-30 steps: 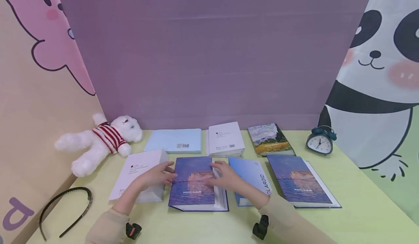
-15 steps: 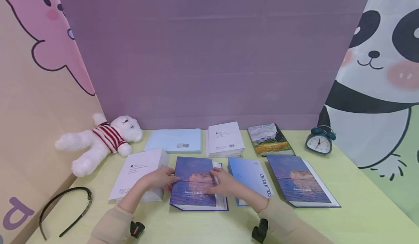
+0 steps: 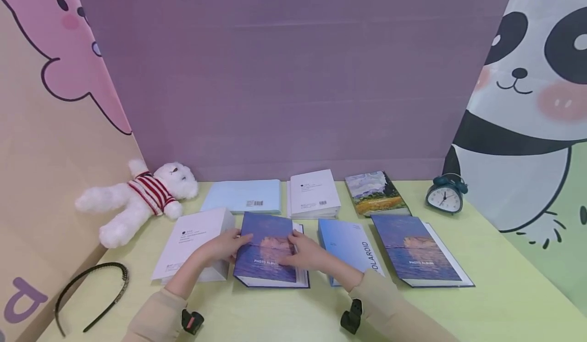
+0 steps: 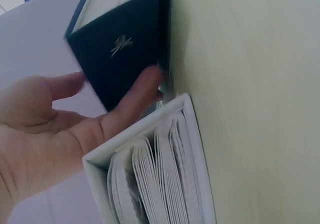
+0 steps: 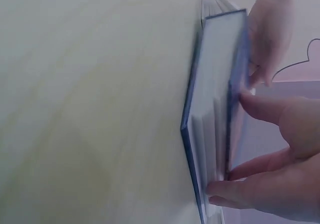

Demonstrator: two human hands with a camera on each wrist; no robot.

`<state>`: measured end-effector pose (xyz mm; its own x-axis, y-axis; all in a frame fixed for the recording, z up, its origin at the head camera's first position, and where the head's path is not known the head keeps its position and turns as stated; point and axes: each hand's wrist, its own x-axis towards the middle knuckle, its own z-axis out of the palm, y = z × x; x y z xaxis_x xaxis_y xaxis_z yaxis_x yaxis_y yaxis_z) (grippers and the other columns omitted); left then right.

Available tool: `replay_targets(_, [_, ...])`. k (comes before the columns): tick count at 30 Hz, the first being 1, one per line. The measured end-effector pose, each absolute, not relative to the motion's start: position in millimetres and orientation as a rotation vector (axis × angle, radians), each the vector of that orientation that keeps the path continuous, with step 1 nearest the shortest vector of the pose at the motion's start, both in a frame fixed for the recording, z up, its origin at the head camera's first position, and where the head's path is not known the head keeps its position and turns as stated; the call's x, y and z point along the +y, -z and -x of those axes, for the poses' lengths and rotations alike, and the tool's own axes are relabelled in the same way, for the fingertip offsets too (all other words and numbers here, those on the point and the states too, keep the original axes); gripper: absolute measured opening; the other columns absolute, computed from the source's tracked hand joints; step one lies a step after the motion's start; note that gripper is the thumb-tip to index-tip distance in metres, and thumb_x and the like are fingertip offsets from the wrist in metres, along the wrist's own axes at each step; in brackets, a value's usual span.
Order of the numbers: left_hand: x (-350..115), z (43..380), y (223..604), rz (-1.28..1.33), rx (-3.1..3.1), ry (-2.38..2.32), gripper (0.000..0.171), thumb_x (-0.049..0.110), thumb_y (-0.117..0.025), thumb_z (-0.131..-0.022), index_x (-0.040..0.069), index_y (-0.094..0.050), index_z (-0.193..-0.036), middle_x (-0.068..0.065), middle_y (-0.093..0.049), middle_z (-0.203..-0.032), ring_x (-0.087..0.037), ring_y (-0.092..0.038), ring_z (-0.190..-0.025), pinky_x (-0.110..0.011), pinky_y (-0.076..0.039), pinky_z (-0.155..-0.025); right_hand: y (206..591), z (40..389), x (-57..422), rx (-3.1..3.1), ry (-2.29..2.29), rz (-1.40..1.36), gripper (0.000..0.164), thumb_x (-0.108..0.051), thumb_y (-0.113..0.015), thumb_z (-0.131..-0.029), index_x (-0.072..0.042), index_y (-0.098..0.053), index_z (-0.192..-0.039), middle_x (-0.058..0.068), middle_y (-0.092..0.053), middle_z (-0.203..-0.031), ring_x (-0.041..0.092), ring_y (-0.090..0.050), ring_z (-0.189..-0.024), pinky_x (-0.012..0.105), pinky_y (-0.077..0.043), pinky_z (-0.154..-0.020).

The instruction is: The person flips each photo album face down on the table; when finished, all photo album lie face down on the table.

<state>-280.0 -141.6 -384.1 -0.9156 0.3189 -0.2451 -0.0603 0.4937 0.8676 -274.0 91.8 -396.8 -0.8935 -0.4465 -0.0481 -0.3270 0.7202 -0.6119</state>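
A photo album (image 3: 266,247) with a blue-purple seascape cover lies between both hands at the front middle of the table. My left hand (image 3: 222,247) grips its spine side, thumb over the cover edge; in the left wrist view the fingers reach along the dark spine (image 4: 115,49). On the other side my right hand (image 3: 308,253) holds the album, thumb on the cover and fingers at the page edges (image 5: 212,149). The album's underside is hidden. Close to the left hand stands a white album (image 3: 194,240); a blue Polaroid album (image 3: 346,245) lies beside the right wrist.
A second seascape album (image 3: 417,250) lies at right. Behind are a light-blue album (image 3: 243,195), a white album (image 3: 313,193) and a landscape-covered album (image 3: 377,194). A plush toy (image 3: 149,191) and a headband (image 3: 124,286) lie left; an alarm clock (image 3: 445,198) stands back right.
Both hands have closed in on the album from its two sides and taken hold of it. The album has shifted slightly away and to the left. The camera view has also moved a little.
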Motion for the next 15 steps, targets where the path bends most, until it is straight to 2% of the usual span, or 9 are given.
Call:
replay_targets(4, [-143.5, 281.1, 380.5, -0.214, 2.31, -1.508, 0.058, 0.038, -0.034, -0.102, 0.004, -0.021, -0.148, -0.017, -0.057, -0.12, -0.021, -0.062, -0.096, -0.041, -0.053, -0.08, 396.3, 274.7, 89.4, 2.712, 1.021, 0.574, 0.078, -0.039, -0.064, -0.087, 0.012, -0.034, -0.139, 0.029, -0.01, -0.153, 0.044, -0.021, -0.138, 0.053, -0.03, -0.109])
replay_targets(6, [-145.2, 281.2, 378.8, -0.235, 2.282, -1.542, 0.058, 0.04, -0.029, -0.103, 0.007, -0.019, -0.149, -0.018, -0.057, -0.12, -0.022, -0.062, -0.096, -0.041, -0.053, -0.081, 394.7, 274.8, 88.7, 2.703, 1.062, 0.571, 0.078, -0.04, -0.064, -0.087, 0.011, -0.034, -0.139, 0.028, -0.007, -0.154, 0.044, -0.019, -0.139, 0.054, -0.03, -0.108])
replay_targets(8, [-146.5, 281.4, 377.6, -0.26, 2.249, -1.574, 0.056, 0.042, -0.024, -0.103, 0.007, -0.024, -0.147, -0.018, -0.058, -0.117, -0.021, -0.063, -0.092, -0.04, -0.054, -0.079, 393.8, 276.0, 89.1, 2.703, 1.084, 0.586, 0.079, -0.04, -0.063, -0.088, 0.012, -0.034, -0.139, 0.028, -0.011, -0.153, 0.044, -0.02, -0.139, 0.054, -0.03, -0.108])
replay_targets(12, [-146.2, 282.0, 376.3, -0.26, 2.195, -1.657, 0.053, 0.044, -0.024, -0.102, 0.013, -0.029, -0.146, -0.015, -0.058, -0.11, -0.019, -0.061, -0.088, -0.034, -0.054, -0.075, 392.2, 277.9, 89.0, 2.717, 1.094, 0.614, 0.078, -0.04, -0.064, -0.087, 0.012, -0.036, -0.138, 0.028, -0.024, -0.15, 0.041, -0.027, -0.137, 0.051, -0.033, -0.108])
replay_targets(15, [-145.3, 281.5, 375.2, -0.232, 2.183, -1.7, 0.055, 0.042, -0.029, -0.102, 0.019, -0.018, -0.15, -0.015, -0.056, -0.112, -0.019, -0.061, -0.087, -0.032, -0.054, -0.072, 390.3, 277.7, 86.9, 2.728, 1.097, 0.636, 0.075, -0.039, -0.064, -0.087, 0.011, -0.039, -0.137, 0.027, -0.032, -0.146, 0.04, -0.032, -0.135, 0.05, -0.034, -0.107])
